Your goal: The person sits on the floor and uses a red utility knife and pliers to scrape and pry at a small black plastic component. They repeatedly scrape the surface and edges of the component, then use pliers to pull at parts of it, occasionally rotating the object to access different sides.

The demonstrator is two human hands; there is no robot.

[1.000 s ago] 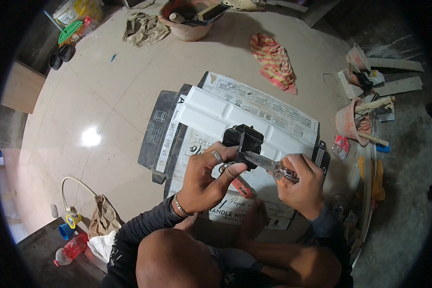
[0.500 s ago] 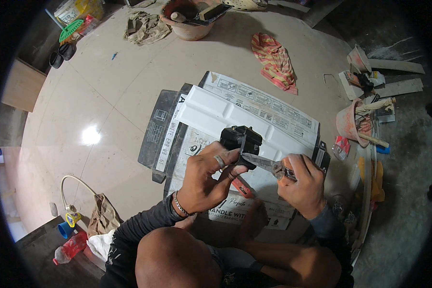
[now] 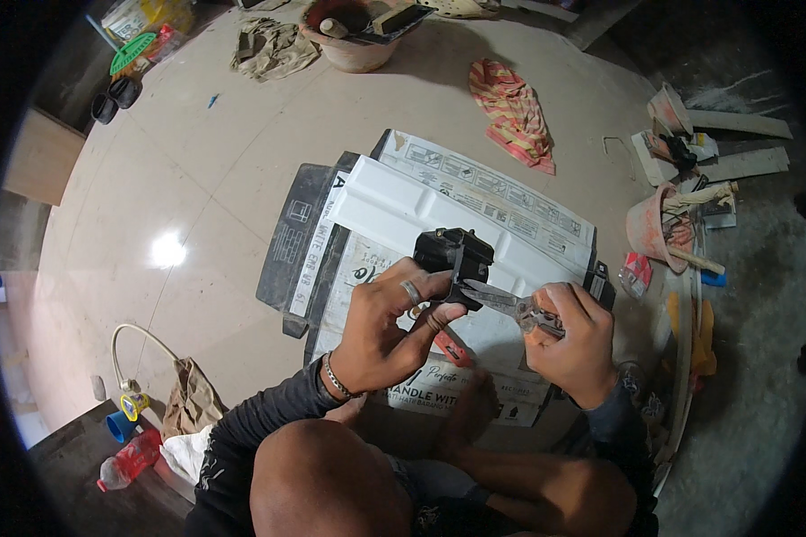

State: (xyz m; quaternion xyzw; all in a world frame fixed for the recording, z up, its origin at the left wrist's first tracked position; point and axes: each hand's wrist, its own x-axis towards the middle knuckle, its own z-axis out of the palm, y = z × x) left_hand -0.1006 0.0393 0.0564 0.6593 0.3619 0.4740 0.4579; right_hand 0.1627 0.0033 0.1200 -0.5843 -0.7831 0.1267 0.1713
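Overhead, the head view looks down on a person seated on a pale tiled floor (image 3: 242, 161), with 1 bare knee in the lower foreground. The left hand (image 3: 390, 327), wearing a ring and a wrist bracelet, is closed around the lower edge of a small black boxy part (image 3: 452, 255), fingers curled against it. The right hand (image 3: 573, 336) is clenched on the handles of a pair of pliers (image 3: 501, 302), whose metal nose points left and meets the black part just beside the left fingertips. Both hands work above a white ribbed panel (image 3: 394, 201) lying on flattened printed cardboard (image 3: 484, 188), with a dark sheet (image 3: 291, 237) sticking out at its left side. A bare foot rests on the cardboard's near edge below the hands.

Farther off, a striped red cloth (image 3: 513, 112) lies on the floor beyond the panel, and a clay-coloured bowl (image 3: 349, 40) holding tools stands at the top. A crumpled khaki rag (image 3: 273, 45) lies left of the bowl. At the right, a pink bucket (image 3: 649, 228) with sticks sits tilted near scattered boards.
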